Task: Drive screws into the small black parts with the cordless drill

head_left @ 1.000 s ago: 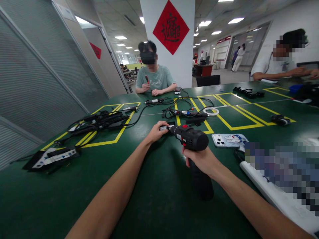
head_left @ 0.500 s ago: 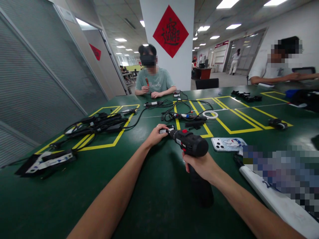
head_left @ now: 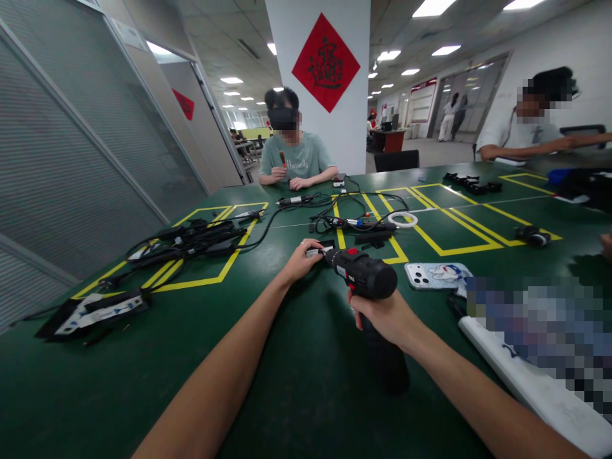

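My right hand (head_left: 382,313) is wrapped round the grip of a black cordless drill (head_left: 366,274) with red buttons. The drill's chuck points away and left, its tip close to my left hand (head_left: 305,256). With its fingers closed, my left hand grips a small dark piece with a pale label (head_left: 314,252) on the table; whether the drill tip touches it I cannot tell. Just beyond the drill lie a black bar (head_left: 373,237) and cabled tools (head_left: 356,224). To the right of the drill rests a phone in a cartoon case (head_left: 437,276).
Tangled black cables (head_left: 191,236) and a black-and-white part (head_left: 102,309) lie left on the green table (head_left: 182,357). A white ring (head_left: 402,220) sits beyond the drill. A white power strip-like bar (head_left: 526,376) runs along the right. Across the table a person (head_left: 296,153) holds a screwdriver (head_left: 283,159).
My hands and the drill stay almost where they were; the view has shifted slightly. Part of another person's hand now shows at the right edge.
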